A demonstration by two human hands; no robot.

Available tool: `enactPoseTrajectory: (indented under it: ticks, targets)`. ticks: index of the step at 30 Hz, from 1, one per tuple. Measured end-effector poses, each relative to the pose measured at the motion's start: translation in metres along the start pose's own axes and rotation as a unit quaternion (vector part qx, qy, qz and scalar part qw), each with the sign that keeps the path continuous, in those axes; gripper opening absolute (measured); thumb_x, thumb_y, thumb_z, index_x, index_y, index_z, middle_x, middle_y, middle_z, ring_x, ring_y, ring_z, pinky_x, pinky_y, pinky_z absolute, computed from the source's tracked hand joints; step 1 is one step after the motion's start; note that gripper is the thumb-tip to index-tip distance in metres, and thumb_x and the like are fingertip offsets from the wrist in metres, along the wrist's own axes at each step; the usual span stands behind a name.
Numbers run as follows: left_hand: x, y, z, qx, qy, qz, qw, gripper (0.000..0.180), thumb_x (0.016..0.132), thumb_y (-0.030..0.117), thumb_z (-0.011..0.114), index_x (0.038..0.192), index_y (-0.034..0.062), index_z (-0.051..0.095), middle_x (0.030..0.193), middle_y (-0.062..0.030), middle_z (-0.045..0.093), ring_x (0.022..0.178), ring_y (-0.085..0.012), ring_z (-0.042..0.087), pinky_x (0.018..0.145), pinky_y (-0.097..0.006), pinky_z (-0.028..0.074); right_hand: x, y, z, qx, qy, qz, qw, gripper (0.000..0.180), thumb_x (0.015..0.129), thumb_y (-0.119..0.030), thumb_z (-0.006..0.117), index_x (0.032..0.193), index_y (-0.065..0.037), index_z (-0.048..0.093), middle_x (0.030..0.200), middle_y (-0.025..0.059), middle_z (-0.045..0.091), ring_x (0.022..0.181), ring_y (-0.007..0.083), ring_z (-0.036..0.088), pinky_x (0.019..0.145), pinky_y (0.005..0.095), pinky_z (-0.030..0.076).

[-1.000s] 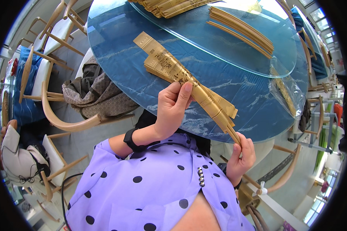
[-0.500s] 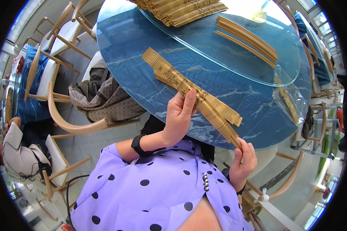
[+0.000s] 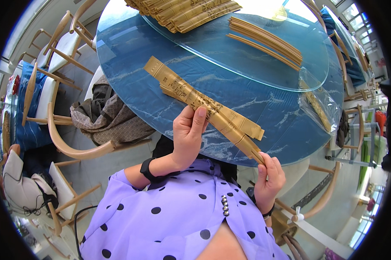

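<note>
My left hand (image 3: 189, 134) grips a small fanned bunch of gold-brown paper chopstick sleeves (image 3: 173, 82) with dark print, its thumb lying on top. One sleeve slants down to the right, crossing over the others. At its lower end my right hand (image 3: 269, 177) pinches the narrow tip between thumb and fingers. Slim ends, seemingly of chopsticks, show at that tip, though the fingers partly cover them. Both hands are above the near edge of the round table. Farther off, a row of bare brown chopsticks (image 3: 267, 39) lies on the glass turntable (image 3: 212, 60).
A big stack of gold-brown sleeves (image 3: 186, 15) sits at the table's far side. Near the right edge lies a clear plastic bag (image 3: 319, 104) with a sleeve-like strip inside. A wooden chair (image 3: 80, 147) holding a brown patterned bag (image 3: 113, 117) stands close on the left.
The view has shifted slightly, so the table and hands appear farther left. Both hands keep the same grip on the sleeves.
</note>
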State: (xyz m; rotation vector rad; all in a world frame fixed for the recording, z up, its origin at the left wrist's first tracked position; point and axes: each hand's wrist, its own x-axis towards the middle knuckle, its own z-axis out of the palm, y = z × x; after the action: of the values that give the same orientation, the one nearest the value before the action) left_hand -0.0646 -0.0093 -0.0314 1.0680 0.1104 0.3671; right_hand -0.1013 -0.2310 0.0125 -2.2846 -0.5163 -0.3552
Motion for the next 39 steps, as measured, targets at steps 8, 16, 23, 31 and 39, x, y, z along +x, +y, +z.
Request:
enactPoseTrajectory:
  ticks: [8, 16, 23, 31, 39]
  targets:
    - [0.0, 0.004, 0.005, 0.023, -0.028, -0.022, 0.999, 0.03, 0.109, 0.03, 0.053, 0.102, 0.003, 0.065, 0.078, 0.0052, 0.058, 0.064, -0.0006, 0.038, 0.055, -0.019, 0.029, 0.002, 0.002, 0.007, -0.005, 0.024, -0.04, 0.999, 0.023, 0.097, -0.009, 0.066, 0.114, 0.007, 0.066, 0.079, 0.0146, 0.059, 0.062, 0.0273, 0.057, 0.055, 0.0353, 0.045]
    - [0.009, 0.01, 0.009, 0.003, -0.032, -0.048, 0.998, 0.04, 0.111, 0.041, 0.045, 0.1, 0.0065, 0.063, 0.068, 0.0076, 0.042, 0.055, -0.0008, 0.027, 0.049, -0.02, 0.019, 0.004, 0.0, 0.005, 0.029, -0.007, 0.01, 1.0, 0.028, 0.098, -0.014, 0.068, 0.118, 0.004, 0.065, 0.081, 0.0139, 0.06, 0.063, 0.0232, 0.058, 0.056, 0.0333, 0.046]
    - [0.016, 0.015, -0.004, 0.0, -0.004, -0.035, 0.999, 0.04, 0.111, 0.039, 0.044, 0.099, 0.0068, 0.064, 0.074, 0.0055, 0.05, 0.058, 0.0003, 0.03, 0.049, -0.02, 0.022, -0.015, 0.011, -0.001, 0.059, 0.071, 0.037, 0.995, 0.02, 0.095, -0.005, 0.069, 0.115, 0.003, 0.07, 0.09, 0.0111, 0.066, 0.066, 0.0143, 0.06, 0.057, 0.0266, 0.048]
    - [0.017, 0.02, -0.001, 0.007, -0.003, -0.023, 1.0, 0.039, 0.111, 0.04, 0.045, 0.1, 0.0072, 0.063, 0.067, 0.0076, 0.035, 0.058, -0.0015, 0.027, 0.051, -0.021, 0.019, -0.017, 0.009, 0.003, 0.12, 0.085, 0.079, 0.986, 0.022, 0.087, 0.004, 0.075, 0.109, 0.004, 0.071, 0.093, 0.0128, 0.069, 0.067, 0.0143, 0.065, 0.058, 0.0248, 0.051]
    - [0.016, 0.019, 0.003, 0.001, -0.02, -0.03, 0.999, 0.034, 0.111, 0.035, 0.045, 0.098, 0.0077, 0.061, 0.067, 0.0082, 0.037, 0.057, -0.0005, 0.028, 0.051, -0.02, 0.021, -0.024, 0.004, 0.0, 0.147, 0.093, 0.091, 0.981, 0.021, 0.086, 0.005, 0.076, 0.107, 0.004, 0.072, 0.094, 0.0156, 0.07, 0.066, 0.0164, 0.067, 0.056, 0.0258, 0.054]
